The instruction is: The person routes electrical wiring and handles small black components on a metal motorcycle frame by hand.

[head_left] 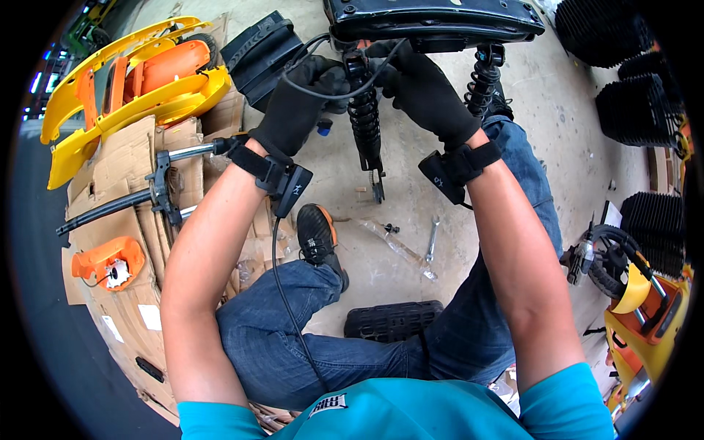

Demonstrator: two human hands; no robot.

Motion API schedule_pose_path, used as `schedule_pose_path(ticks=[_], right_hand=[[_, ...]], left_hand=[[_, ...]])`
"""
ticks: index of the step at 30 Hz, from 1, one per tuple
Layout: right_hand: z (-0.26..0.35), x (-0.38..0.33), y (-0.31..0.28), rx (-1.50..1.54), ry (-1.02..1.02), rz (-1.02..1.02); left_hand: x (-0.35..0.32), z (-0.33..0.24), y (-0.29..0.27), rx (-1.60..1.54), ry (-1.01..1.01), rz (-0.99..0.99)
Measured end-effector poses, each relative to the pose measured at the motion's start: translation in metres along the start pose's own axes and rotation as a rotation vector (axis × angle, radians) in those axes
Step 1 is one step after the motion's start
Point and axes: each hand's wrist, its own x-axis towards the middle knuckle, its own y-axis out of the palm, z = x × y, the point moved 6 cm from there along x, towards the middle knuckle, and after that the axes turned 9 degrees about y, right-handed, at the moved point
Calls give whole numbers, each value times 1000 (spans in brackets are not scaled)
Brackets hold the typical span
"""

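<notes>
Down below shock absorber (364,121) — concrete floor (381,282)

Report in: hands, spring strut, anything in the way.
Left hand and right hand flank spring strut, grips unclear. Strut's top partly hidden. Dark cable loops across strut.

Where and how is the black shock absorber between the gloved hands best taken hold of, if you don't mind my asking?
I would grip the shock absorber around the middle of its spring, coming from the person's right, clear of the right hand: its long, roughly round body looks unobstructed there, while a thin cable crosses higher up.
</notes>
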Motion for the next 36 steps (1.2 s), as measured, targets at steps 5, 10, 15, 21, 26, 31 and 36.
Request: schedule_pose_path(ticks=[5,10,15,21,26,31,36], right_hand=[[-3,0,0,37,71,22],[14,-7,3,65,75,4],[10,-8,-3,108,91,-7],[7,-7,-2,106,92,51],[8,-4,1,26,74,23],[6,-4,3,71,-34,13],[8,-5,1,2,9,-1]], left_hand=[[-2,-5,2,26,-50,19],[-2,-2,-1,32,-56,38],[-2,-4,2,18,-49,35],[-2,-1,1,3,-85,14],[1,-2,-1,28,-62,62],[3,8,-4,-20,-33,27],[2,2,-4,30,35,34]])
